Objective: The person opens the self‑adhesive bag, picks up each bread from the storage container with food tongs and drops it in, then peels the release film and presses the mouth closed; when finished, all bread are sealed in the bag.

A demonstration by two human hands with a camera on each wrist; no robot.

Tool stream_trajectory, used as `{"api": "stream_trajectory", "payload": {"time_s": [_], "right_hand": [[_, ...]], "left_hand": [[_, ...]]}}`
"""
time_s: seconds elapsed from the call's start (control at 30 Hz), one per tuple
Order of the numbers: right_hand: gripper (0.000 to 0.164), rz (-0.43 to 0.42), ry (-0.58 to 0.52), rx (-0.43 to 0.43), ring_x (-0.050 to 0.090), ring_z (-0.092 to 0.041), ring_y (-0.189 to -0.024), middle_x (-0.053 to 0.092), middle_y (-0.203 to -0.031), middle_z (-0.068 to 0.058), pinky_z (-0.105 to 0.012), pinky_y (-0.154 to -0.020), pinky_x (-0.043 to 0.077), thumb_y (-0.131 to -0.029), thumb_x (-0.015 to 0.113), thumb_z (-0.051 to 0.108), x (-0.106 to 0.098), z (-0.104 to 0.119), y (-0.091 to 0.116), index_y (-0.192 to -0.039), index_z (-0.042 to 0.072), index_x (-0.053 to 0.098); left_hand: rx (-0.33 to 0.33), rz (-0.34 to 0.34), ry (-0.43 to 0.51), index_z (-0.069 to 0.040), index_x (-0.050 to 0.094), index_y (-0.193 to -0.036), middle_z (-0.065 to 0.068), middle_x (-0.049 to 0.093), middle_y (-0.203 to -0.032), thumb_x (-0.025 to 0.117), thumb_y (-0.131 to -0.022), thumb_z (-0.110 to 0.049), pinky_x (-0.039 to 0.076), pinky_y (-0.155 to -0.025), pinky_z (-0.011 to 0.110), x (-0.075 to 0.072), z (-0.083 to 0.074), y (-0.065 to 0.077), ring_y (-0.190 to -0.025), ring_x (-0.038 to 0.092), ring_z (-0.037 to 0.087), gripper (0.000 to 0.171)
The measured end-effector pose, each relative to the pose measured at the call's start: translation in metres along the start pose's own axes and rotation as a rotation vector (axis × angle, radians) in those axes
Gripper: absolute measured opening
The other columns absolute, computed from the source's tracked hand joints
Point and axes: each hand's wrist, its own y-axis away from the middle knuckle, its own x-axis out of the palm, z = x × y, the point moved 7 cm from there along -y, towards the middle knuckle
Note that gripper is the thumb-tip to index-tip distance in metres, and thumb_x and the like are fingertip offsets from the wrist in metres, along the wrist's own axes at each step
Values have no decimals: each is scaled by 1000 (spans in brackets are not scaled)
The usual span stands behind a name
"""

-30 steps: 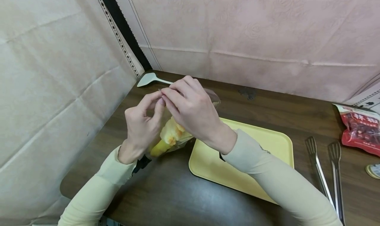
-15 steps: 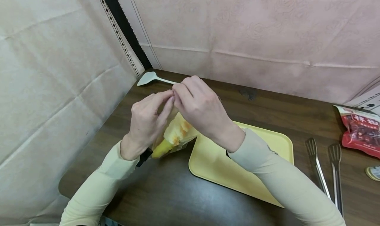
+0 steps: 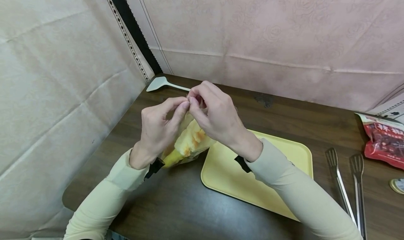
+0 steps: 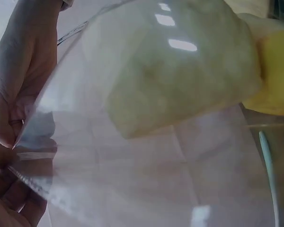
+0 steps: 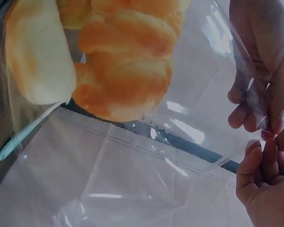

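Note:
A clear plastic bag [image 5: 194, 71] hangs below both hands, with its top edge drawn up to their fingertips. Inside it show bread rolls [image 3: 192, 138], golden-brown and ridged in the right wrist view, and a pale loaf [image 5: 40, 52]. Something yellow [image 3: 173, 158] lies at the bag's lower end. My left hand [image 3: 157, 124] pinches the bag's edge between thumb and forefinger. Tip to tip with it, my right hand [image 3: 217, 117] pinches the same edge, its thumb bent inward. In the left wrist view the film stretches taut from the fingers.
A yellow tray [image 3: 252, 177] lies under the right forearm. Behind the hands is a pale spatula [image 3: 157, 83]. To the right are two metal slotted utensils [image 3: 337, 177], a red snack packet [image 3: 385, 138] and a small round tin [image 3: 397, 185]. Pale cloth walls [image 3: 268, 40] border the table.
Both hands have shifted a little to the right, and the bag with the bread has tilted along. The right hand has turned so that its thumb now shows.

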Motion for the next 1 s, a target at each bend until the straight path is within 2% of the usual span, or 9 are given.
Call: {"api": "stream_trajectory", "payload": {"time_s": [0.17, 0.3, 0.37, 0.43, 0.53, 0.63, 0.73, 0.87, 1.0], "right_hand": [[9, -15, -97, 96, 62, -18, -75, 66, -84, -12, -24, -70, 53, -99, 61, -1, 1, -7, 1, -94, -2, 68], [10, 10, -262, 279, 63, -16, -73, 68, -84, -12, -21, -66, 51, -100, 61, 0, 2, -16, 4, -95, -2, 69], [10, 33, -365, 380, 64, -14, -74, 68, -87, -12, -20, -67, 53, -102, 61, 0, 4, -20, 6, -97, -2, 69], [10, 43, -449, 472, 64, -12, -76, 67, -89, -10, -20, -69, 53, -103, 61, 2, 5, -24, 8, -100, -2, 69], [9, 39, -536, 547, 66, -12, -80, 67, -92, -10, -21, -74, 57, -106, 61, 3, 5, -27, 11, -103, -2, 68], [9, 25, -479, 499, 68, -15, -82, 70, -93, -11, -21, -73, 57, -105, 62, 3, 0, -23, 11, -103, -2, 70], [13, -4, -307, 346, 69, -18, -83, 71, -93, -13, -23, -69, 58, -100, 60, -1, -8, -14, 11, -105, -2, 72], [16, -74, -101, 166, 64, -22, -79, 68, -91, -13, -31, -68, 54, -94, 68, 6, -15, 1, 11, -107, -3, 70], [24, -76, -32, 108, 59, -20, -75, 68, -89, -12, -30, -66, 49, -95, 82, 16, -14, 9, 9, -103, -1, 69]], "left_hand": [[-34, -16, 44, 7, 78, -100, 18, 84, -92, 72, -100, 1, 63, -75, 26, 2, 2, 0, -83, 84, 30, 8], [-86, -19, 126, 9, 78, -100, 19, 84, -93, 73, -95, 10, 59, -84, 11, 3, 5, 2, -88, 85, 24, 7], [-110, -18, 168, 10, 78, -101, 21, 84, -95, 72, -95, 12, 57, -86, 9, 3, 7, 3, -92, 84, 17, 8], [-130, -17, 207, 10, 77, -103, 22, 84, -95, 71, -96, 12, 58, -85, 10, 4, 8, 4, -93, 83, 12, 10], [-154, -22, 231, 11, 77, -105, 23, 83, -94, 68, -98, 11, 57, -79, 11, 3, 9, 6, -92, 81, 8, 11], [-164, -30, 228, 11, 77, -106, 22, 83, -91, 67, -99, 10, 51, -65, 11, 2, 10, 7, -87, 81, 10, 13], [-154, -29, 212, 10, 77, -108, 20, 84, -92, 68, -100, 8, 42, -57, 13, 2, 9, 7, -83, 80, 12, 12], [-122, -38, 178, 9, 78, -108, 20, 84, -94, 71, -102, 1, 47, -63, 10, 2, 8, 7, -83, 83, 18, 12], [-87, -56, 134, 9, 78, -106, 21, 84, -94, 74, -100, 0, 54, -75, 6, 2, 5, 7, -84, 85, 30, 12]]}}
